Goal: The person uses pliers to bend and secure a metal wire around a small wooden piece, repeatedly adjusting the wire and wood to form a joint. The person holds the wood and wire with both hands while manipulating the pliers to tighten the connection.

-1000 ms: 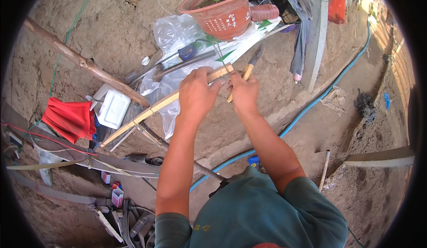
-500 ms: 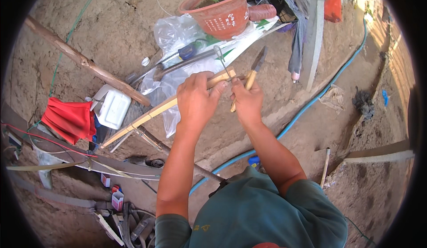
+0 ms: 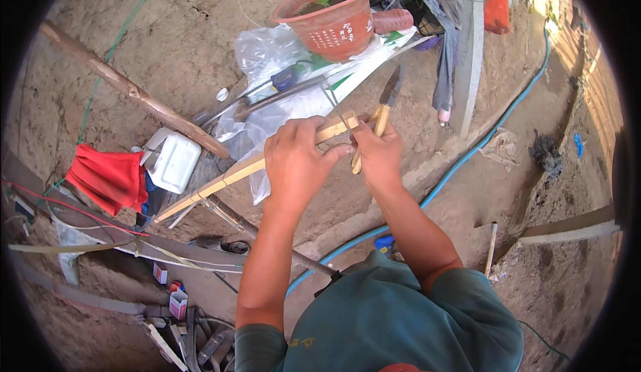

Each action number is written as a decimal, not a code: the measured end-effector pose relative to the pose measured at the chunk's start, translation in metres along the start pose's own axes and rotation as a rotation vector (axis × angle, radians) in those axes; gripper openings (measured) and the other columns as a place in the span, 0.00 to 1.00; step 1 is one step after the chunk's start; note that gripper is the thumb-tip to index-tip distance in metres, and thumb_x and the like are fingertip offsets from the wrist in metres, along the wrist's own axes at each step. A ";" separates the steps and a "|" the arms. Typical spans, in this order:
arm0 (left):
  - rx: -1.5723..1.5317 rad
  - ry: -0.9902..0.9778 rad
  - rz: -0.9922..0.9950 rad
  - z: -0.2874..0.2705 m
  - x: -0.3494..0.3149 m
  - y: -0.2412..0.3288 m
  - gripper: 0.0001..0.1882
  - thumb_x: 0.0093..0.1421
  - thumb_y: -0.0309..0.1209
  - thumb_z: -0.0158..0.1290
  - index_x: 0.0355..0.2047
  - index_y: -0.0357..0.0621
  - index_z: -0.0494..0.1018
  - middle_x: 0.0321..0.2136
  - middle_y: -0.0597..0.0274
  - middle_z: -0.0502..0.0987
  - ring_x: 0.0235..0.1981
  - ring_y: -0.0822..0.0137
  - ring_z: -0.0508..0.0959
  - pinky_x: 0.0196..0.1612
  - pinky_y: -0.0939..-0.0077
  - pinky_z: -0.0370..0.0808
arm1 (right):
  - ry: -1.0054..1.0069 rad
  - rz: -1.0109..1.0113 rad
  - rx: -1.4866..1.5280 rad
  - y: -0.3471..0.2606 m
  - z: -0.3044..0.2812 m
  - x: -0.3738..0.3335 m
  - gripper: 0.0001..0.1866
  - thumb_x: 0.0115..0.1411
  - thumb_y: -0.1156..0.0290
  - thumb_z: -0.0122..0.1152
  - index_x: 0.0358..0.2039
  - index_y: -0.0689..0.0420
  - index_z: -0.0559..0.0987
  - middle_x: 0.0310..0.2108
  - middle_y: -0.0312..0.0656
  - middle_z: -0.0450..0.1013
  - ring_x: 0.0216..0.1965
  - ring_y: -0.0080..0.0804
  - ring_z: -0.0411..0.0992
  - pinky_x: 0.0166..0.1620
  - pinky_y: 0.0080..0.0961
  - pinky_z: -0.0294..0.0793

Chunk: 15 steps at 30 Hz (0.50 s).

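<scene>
My left hand (image 3: 294, 158) is closed round a long, pale wooden strip (image 3: 224, 179), close to its upper right end. The strip slants down to the lower left. Thin wire (image 3: 330, 95) is looped about that upper end and sticks up past it. My right hand (image 3: 379, 155) grips a knife (image 3: 381, 119) by its light wooden handle, the dark blade pointing up and away from me. The thumb and forefinger of this hand press at the strip's end beside the wire. What exactly those fingertips pinch is hidden.
Beyond my hands a reddish flowerpot (image 3: 327, 28) with a plant stands by clear plastic sheeting (image 3: 267, 55). A wooden pole (image 3: 133, 91), a white plastic container (image 3: 175, 163) and red cloth (image 3: 109, 179) lie left. A blue hose (image 3: 454, 171) curves along the right, beside a concrete post (image 3: 467, 58).
The wire at the strip's end has tipped lower, closer to the wood. My right hand, with the knife, has shifted slightly right; my left hand still holds the strip.
</scene>
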<state>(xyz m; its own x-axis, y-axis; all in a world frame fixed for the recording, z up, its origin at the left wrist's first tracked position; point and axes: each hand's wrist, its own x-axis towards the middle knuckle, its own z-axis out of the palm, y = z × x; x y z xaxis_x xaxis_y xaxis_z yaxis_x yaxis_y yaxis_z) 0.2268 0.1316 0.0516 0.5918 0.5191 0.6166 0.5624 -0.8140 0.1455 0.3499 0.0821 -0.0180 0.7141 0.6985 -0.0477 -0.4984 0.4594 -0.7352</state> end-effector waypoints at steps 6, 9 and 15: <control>-0.040 0.051 -0.003 -0.002 -0.006 0.000 0.25 0.49 0.43 0.75 0.42 0.42 0.83 0.38 0.56 0.84 0.41 0.50 0.83 0.46 0.57 0.77 | -0.035 -0.118 -0.135 -0.003 -0.014 -0.015 0.05 0.67 0.75 0.67 0.38 0.61 0.80 0.25 0.29 0.73 0.26 0.13 0.69 0.28 0.18 0.69; -0.022 0.055 -0.009 -0.006 -0.009 0.004 0.24 0.49 0.43 0.75 0.41 0.43 0.83 0.37 0.57 0.84 0.40 0.51 0.83 0.45 0.56 0.77 | -0.005 -0.121 -0.103 -0.009 -0.008 -0.016 0.05 0.66 0.75 0.68 0.37 0.61 0.80 0.25 0.29 0.72 0.25 0.13 0.68 0.29 0.17 0.68; -0.055 0.037 -0.021 -0.013 -0.011 0.007 0.24 0.49 0.40 0.75 0.42 0.41 0.83 0.38 0.54 0.84 0.39 0.50 0.84 0.44 0.59 0.79 | -0.019 -0.271 -0.346 0.006 -0.014 -0.005 0.07 0.62 0.76 0.70 0.36 0.63 0.79 0.31 0.31 0.71 0.30 0.16 0.68 0.32 0.21 0.68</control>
<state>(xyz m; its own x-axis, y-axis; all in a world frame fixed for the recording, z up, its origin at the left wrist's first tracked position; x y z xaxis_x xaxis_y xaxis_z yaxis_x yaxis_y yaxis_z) 0.2168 0.1163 0.0563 0.5576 0.5270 0.6414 0.5412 -0.8166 0.2006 0.3499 0.0739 -0.0315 0.7855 0.5897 0.1878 -0.0982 0.4185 -0.9029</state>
